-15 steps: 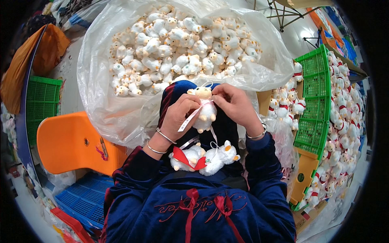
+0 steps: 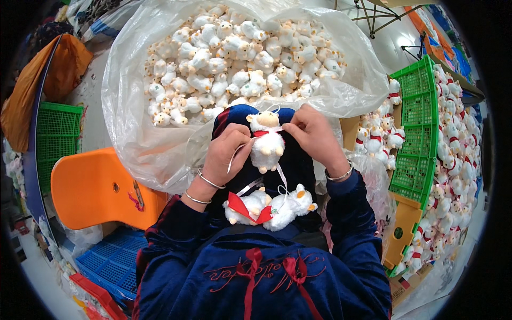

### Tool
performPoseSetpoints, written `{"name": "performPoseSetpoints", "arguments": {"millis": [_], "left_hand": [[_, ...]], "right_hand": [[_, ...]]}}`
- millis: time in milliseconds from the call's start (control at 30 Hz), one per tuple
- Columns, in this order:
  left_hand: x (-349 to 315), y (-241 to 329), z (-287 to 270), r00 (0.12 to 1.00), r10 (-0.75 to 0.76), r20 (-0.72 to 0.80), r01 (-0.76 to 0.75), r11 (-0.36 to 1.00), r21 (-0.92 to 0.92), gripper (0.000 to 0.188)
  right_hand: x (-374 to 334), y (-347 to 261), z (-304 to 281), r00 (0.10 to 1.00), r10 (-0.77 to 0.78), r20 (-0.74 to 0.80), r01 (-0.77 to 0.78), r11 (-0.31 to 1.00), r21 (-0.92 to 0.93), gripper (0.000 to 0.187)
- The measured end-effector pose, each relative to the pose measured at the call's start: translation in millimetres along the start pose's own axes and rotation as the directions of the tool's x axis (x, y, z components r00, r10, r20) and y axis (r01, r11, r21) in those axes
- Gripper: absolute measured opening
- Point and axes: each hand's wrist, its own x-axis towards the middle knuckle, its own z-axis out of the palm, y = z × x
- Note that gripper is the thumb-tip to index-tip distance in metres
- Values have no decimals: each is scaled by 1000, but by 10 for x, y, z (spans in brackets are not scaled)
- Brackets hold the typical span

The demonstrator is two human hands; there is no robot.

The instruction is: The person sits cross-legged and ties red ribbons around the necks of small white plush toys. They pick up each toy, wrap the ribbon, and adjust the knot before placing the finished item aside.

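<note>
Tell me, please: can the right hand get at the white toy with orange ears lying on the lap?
Probably yes: the white toy lies near, and nothing seems to block the right hand. However, it pinches a ribbon, so it may need to let go first.

Dk-blue lap [image 2: 303,160] w/ 2 wht plush toys [image 2: 284,212]

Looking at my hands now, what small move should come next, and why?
Perhaps draw the pale ribbon gently snug at the neck of the plush toy: your right hand pinches it on one side, while your left hand pinches a white strip on the other. Whether it's knotted, I can't tell.
</note>
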Motion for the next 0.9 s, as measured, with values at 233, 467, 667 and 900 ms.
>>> {"name": "performPoseSetpoints", "arguments": {"millis": [233, 467, 667, 900], "left_hand": [[-22, 19, 5, 999, -41, 19, 41, 999, -21, 15], [-73, 99, -82, 987, -157, 20, 158, 985, -63, 10], [-12, 323, -5, 997, -73, -23, 73, 997, -5, 14], [-9, 375, 80, 968, -195, 159, 224, 956, -191, 19]], "right_hand": [[-16, -88, 90, 999, 4, 46, -36, 704, 709, 25], [-37, -180, 336, 996, -56, 71, 23, 913, 407, 19], [-132, -309, 381, 981, -186, 44, 169, 950, 263, 24], [-273, -174, 533, 988, -59, -140, 99, 950, 297, 17]]}}
